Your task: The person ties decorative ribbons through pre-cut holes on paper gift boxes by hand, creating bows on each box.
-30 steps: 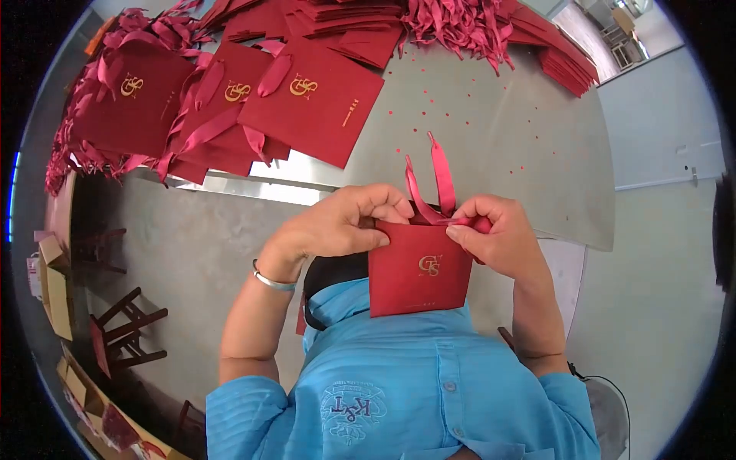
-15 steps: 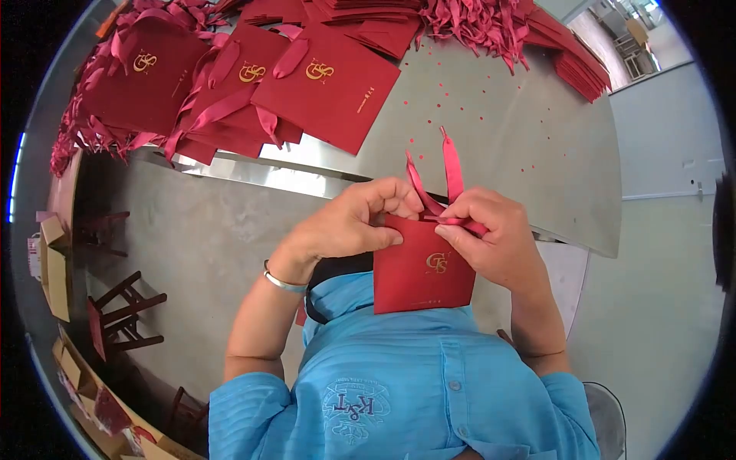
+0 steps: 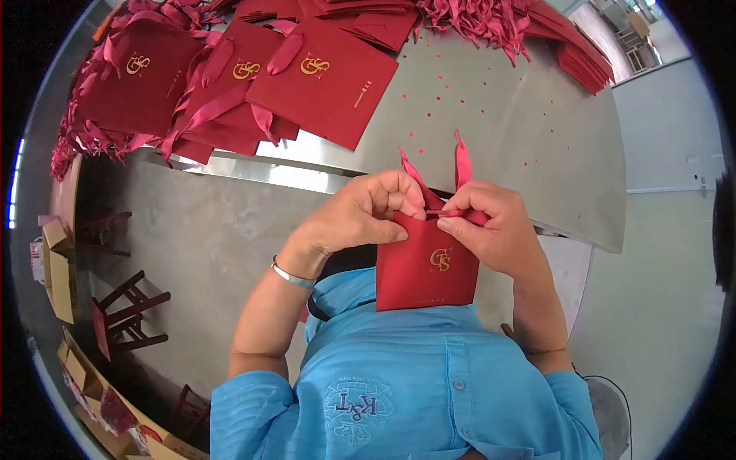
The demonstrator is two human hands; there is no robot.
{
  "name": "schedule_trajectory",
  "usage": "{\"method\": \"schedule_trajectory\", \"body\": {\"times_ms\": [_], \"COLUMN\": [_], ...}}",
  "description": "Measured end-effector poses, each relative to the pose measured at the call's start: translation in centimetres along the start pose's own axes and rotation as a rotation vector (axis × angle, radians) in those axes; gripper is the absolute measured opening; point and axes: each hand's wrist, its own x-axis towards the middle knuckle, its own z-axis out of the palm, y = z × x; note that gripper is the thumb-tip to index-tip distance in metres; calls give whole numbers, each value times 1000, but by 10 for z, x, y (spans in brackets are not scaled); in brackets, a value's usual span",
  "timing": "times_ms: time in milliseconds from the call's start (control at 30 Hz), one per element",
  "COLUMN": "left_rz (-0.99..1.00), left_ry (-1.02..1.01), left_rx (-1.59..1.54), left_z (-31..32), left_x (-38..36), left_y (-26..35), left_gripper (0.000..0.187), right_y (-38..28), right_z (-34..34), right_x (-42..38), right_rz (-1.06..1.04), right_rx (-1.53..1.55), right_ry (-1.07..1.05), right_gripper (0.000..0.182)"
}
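A small red paper gift bag (image 3: 414, 272) with a gold monogram is held upright against my front, just off the table edge. My left hand (image 3: 368, 211) pinches the left side of its top edge, thumb outside and fingers curled at the opening. With thumb and forefinger, my right hand (image 3: 491, 226) grips a pink ribbon (image 3: 463, 165) at the top right of the bag. Both ribbon ends stick up above the opening. The inside of the bag is hidden by my fingers.
Red gift bags with ribbon handles (image 3: 322, 84) are piled on the metal table (image 3: 537, 176) at the left. A heap of pink ribbons (image 3: 479, 23) and a stack of flat red bags (image 3: 586, 65) lie at the back. Small red paper dots are scattered about. A wooden stool (image 3: 126, 314) stands at left.
The ribbon ends have shifted slightly, the right one tilting and sinking a little behind my right hand. Both hands keep nearly the same hold on the bag.
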Motion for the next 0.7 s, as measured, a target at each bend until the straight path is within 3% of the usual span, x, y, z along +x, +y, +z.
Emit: {"method": "schedule_trajectory", "body": {"times_ms": [700], "left_rz": [-11], "left_ry": [-57], "left_rx": [-42], "left_z": [4], "left_x": [5], "left_y": [-2], "left_gripper": [45], "right_y": [-3], "right_z": [-1], "right_x": [1], "right_rz": [-51], "right_rx": [30], "right_ry": [-56], "right_gripper": [10]}}
